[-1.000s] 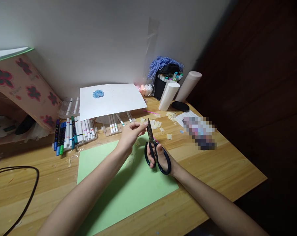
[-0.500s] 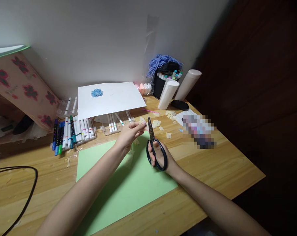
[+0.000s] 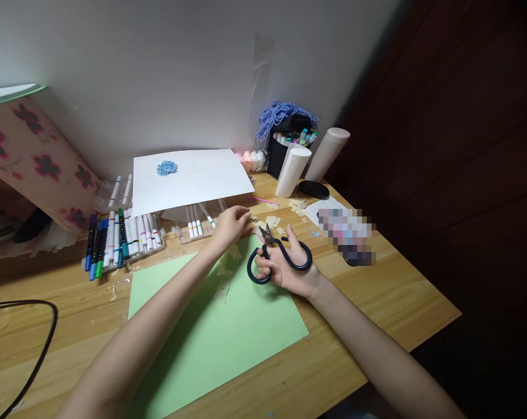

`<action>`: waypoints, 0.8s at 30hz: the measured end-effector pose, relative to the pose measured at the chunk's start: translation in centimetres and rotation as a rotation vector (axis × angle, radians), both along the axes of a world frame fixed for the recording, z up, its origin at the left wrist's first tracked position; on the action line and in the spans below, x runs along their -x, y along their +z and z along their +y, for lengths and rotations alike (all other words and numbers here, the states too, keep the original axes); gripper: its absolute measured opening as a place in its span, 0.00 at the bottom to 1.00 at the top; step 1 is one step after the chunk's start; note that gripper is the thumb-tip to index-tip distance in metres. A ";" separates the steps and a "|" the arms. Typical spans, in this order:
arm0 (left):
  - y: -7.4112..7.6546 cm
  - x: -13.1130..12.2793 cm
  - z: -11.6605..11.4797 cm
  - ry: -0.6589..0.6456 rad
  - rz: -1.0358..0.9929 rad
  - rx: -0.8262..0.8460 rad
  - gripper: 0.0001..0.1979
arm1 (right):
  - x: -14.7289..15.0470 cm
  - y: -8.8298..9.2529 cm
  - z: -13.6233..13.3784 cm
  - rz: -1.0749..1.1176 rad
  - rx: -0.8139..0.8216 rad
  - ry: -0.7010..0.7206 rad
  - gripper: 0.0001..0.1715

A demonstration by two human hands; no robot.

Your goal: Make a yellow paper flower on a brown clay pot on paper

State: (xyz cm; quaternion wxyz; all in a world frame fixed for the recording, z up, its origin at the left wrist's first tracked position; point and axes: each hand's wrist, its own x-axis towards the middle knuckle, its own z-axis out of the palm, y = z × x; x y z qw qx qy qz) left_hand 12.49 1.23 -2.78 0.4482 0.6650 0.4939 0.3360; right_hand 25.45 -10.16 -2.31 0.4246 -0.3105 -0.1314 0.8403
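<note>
My right hand [image 3: 287, 269] grips black-handled scissors [image 3: 276, 254], tilted low with the blades pointing toward the far edge of a green paper sheet [image 3: 228, 331]. My left hand [image 3: 232, 225] is closed in a pinch just left of the blade tips, over the green sheet's far edge; what it pinches is too small to name. Small pale yellow paper scraps [image 3: 272, 221] lie on the wooden table around the blade tips. Thin pale cut strips [image 3: 223, 279] lie on the green sheet under my left wrist.
A white sheet [image 3: 188, 177] with a blue patch rests on clear marker trays [image 3: 123, 233]. A black marker holder [image 3: 285, 148] with purple yarn, two pale cylinders [image 3: 292, 171] and a black lid [image 3: 313, 189] stand at the back. A black cable [image 3: 40, 349] loops at left.
The scissors dropped from upright to nearly flat, with my right hand lower over the green sheet. My left hand shifted slightly left and toward the marker trays.
</note>
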 end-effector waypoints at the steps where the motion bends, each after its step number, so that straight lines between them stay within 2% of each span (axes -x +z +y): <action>1: 0.4 0.7 -0.3 -0.016 0.073 -0.054 0.06 | -0.1 0.0 0.0 -0.003 -0.019 -0.028 0.46; 5: 1.9 3.8 -1.5 -0.073 0.483 -0.274 0.09 | -0.2 0.3 -0.1 -0.047 -0.067 -0.162 0.42; 7: 2.3 5.0 -1.9 -0.082 0.626 -0.283 0.09 | -0.2 0.3 0.0 -0.048 -0.058 -0.177 0.41; 10: 2.3 5.8 -2.0 -0.168 0.734 -0.226 0.10 | 0.0 0.2 0.1 -0.058 -0.037 -0.158 0.41; 17: 1.0 5.7 -1.7 -0.245 0.791 -0.263 0.06 | 0.7 0.0 0.0 -0.108 -0.009 -0.114 0.42; 24: 2.0 6.6 -1.2 -0.350 0.588 -0.195 0.13 | 0.8 0.1 -0.3 -0.142 -0.044 -0.100 0.43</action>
